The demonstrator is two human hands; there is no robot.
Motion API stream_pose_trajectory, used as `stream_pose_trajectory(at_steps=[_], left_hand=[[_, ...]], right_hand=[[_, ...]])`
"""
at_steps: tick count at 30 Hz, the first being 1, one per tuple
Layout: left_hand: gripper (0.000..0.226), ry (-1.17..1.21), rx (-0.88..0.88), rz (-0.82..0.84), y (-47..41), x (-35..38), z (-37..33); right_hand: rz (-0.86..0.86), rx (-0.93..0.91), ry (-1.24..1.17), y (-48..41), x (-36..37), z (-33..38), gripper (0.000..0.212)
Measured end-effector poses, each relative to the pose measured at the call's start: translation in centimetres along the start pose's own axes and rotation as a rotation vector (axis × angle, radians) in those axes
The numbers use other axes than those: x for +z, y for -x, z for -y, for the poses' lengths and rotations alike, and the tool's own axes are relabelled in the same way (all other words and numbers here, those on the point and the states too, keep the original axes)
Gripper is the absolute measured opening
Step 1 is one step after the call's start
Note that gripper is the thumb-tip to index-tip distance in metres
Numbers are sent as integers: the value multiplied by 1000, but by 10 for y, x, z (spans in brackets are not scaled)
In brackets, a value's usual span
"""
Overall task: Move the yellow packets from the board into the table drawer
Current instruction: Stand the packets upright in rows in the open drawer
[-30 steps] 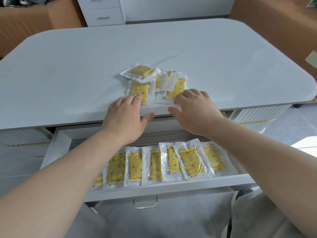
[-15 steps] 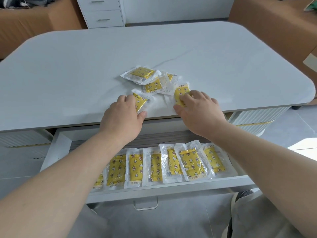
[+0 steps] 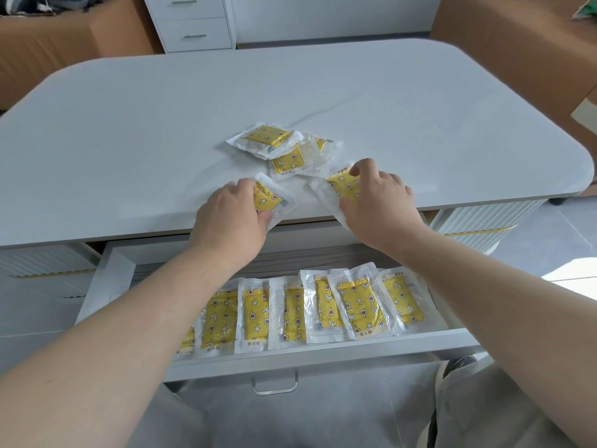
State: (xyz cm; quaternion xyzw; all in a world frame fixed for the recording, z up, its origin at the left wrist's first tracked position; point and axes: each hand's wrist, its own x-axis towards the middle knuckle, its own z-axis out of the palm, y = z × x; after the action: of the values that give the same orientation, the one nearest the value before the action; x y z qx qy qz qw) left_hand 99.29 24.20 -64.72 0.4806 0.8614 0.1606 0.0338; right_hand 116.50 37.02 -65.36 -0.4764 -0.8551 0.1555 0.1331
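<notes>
Matt, smooth, pale grey across the desk (image 3: 161, 124) top. Clear glossy plastic, crinkled and glinting, around the packets (image 3: 265, 139), over yellow printed sachets inside; same shiny wrap on the row (image 3: 358, 305) in the drawer (image 3: 323, 360). Matt white board for the drawer walls and front, with a bright metal handle (image 3: 274, 386) below. Ribbed white panels (image 3: 484, 221) under the desk, faintly satin. Matt brown cardboard for the boxes (image 3: 500, 33) behind. Smooth white cabinet (image 3: 193, 24) with small metal pulls. Pale floor (image 3: 555, 247), smooth, slightly sheeny. Soft matt grey cloth on the trousers (image 3: 484, 415).
</notes>
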Motion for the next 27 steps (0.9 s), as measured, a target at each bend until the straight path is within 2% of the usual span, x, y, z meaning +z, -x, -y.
stream_pose_trajectory(at_steps=[3, 9, 11, 13, 14, 17, 19, 22, 25, 27], left_hand=[[49, 34, -9, -11, 0, 0, -1], [65, 123, -17, -44, -2, 3, 1], [71, 168, -15, -78, -3, 1, 1], [72, 218, -10, -95, -3, 0, 0], [67, 233, 0, -91, -3, 0, 0], [23, 273, 36, -77, 1, -2, -6], [18, 359, 14, -16, 6, -4, -12], [19, 508, -53, 95, 12, -6, -20], [22, 581, -122, 194, 13, -1, -21], [37, 594, -144, 256, 15, 1, -23]], right_hand=[[3, 29, -111, -1, -3, 2, 48], [3, 64, -270, -3, -17, 6, 78], [33, 98, -311, -5, -21, 4, 64], [35, 109, -312, -5, -25, 1, 30], [32, 109, -333, -4, -27, -1, 21], [95, 107, -460, -2, -39, -11, 16], [234, 89, -472, -2, -52, -22, 27], [502, 25, -338, 1, -65, -41, 41], [639, -13, 3, 6, -61, -54, 34], [703, -3, 160, 9, -53, -60, 26]])
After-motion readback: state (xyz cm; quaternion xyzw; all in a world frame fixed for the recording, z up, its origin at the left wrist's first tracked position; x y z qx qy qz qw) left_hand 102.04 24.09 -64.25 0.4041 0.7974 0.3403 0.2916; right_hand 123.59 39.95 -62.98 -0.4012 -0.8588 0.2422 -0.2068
